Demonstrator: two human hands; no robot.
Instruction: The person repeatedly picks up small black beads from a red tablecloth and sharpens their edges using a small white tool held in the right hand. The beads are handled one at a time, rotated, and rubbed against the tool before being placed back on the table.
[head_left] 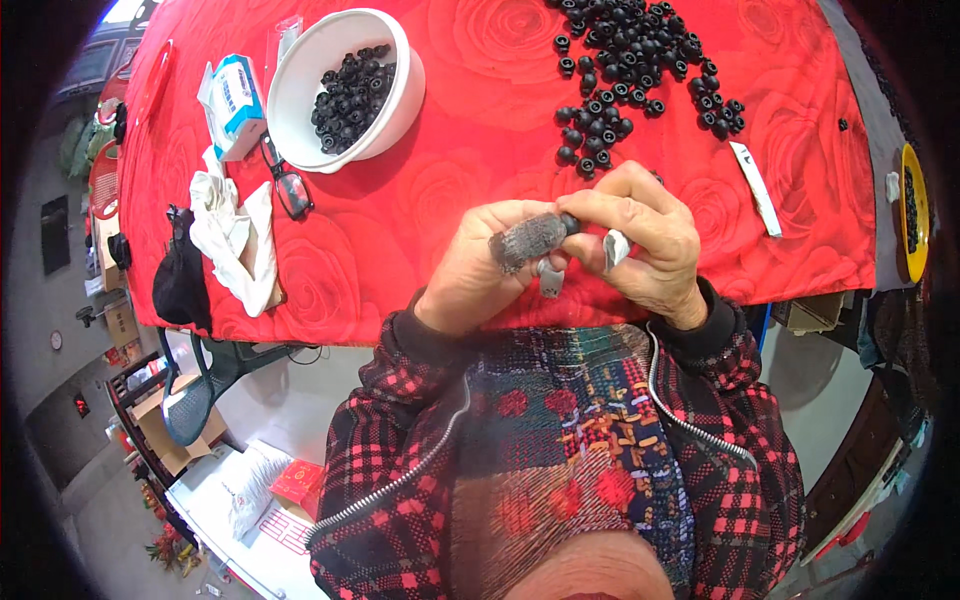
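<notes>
Hands pinching one small black ring (571,222) between left hand (478,265) and right hand (640,240); ring pile (635,70) at twelve o'clock on counter (450,190).

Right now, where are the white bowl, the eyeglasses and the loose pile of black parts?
white bowl (300,75): head view, bare inner wall on its left side.
eyeglasses (290,187): head view, on the dark frame.
loose pile of black parts (630,45): head view, middle of the heap.

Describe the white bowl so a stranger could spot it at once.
On the red rose-patterned tablecloth, look to the far left, away from the loose heap of black parts. The white bowl sits beside a small blue-and-white box. It is the only round white container, with black parts inside.
</notes>
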